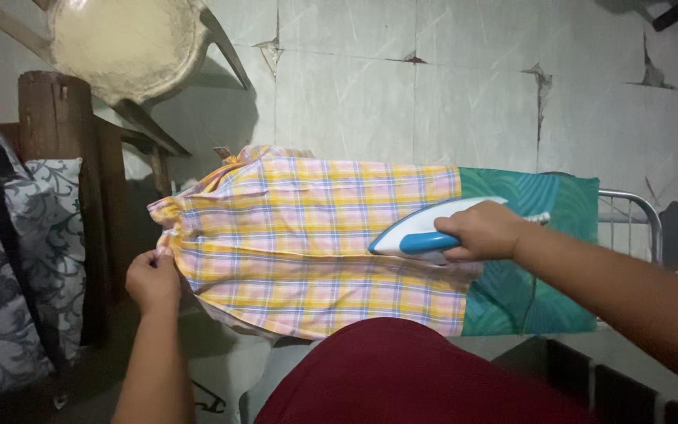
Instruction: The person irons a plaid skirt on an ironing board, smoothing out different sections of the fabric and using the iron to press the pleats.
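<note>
Dark red garment (pixel 425 373) nearest the lens, bottom centre, covering the person's lap or torso. Far left: patterned grey-and-white cushion (pixel 9 267) against a dark wooden post (pixel 56 118), pale plastic chair (pixel 131 43) tipped overhead. Next, left hand (pixel 153 279) closed in a pinch on the left hem of the plaid cloth (pixel 308 235), thumb on top, fingers curled under the edge, apparently pulling it taut. Cloth itself yellow, pink and blue check, spread flat along the board, left end hanging slightly off, a lengthwise fold line through the middle. Under it, green patterned board cover (pixel 566 204) showing at the right end, metal iron rest (pixel 637 208) sticking out past it. Right hand (pixel 484 232) wrapped fully round the blue handle of the white-and-blue iron (pixel 425 232), firm closed grip, soleplate down at the right edge of the plaid, nose pointing left. Cracked pale tile wall (pixel 433 94) behind everything. Judgement: mid-pressing, stroke sitting at the right end of the cloth, most of the plaid still ahead of the nose. Next move probably calls for a steady slide left along the fold line, tension held at the hem, fingers kept clear of the soleplate near the end. Risk: bunching at the overhanging left edge if tension slackens; scorching if parked too long. Heat setting and cord not readable from here.
</note>
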